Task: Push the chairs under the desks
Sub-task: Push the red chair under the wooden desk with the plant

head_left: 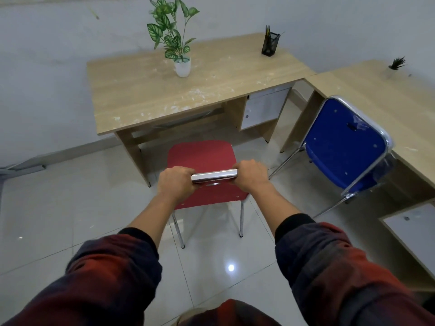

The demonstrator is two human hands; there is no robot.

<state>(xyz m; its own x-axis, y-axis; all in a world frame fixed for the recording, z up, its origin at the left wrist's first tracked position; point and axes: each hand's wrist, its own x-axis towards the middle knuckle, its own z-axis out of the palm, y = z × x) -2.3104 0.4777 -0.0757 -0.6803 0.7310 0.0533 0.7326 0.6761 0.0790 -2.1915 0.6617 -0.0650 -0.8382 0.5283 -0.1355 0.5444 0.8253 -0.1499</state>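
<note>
The red chair with a flat seat and chrome tube frame (202, 158) stands on the tiled floor just in front of the light wooden desk with a white drawer unit (164, 90), its front edge near the desk's knee opening but not yet under the top. The left hand (175, 182) and the right hand (250, 176) each grip an end of the shiny metal top bar of the backrest (214, 176), fingers curled around it.

To do the push well, both hands should probably press evenly so the chair runs straight between the desk's left leg panel and the drawer unit, sliding on all four legs rather than tipping.

To the right of that desk, a blue chair with a chrome frame (341, 144) sits angled against a second wooden desk (376, 95). On the first desk stand a leafy plant in a white pot (182, 67) and a black mesh pen holder (270, 44).
</note>
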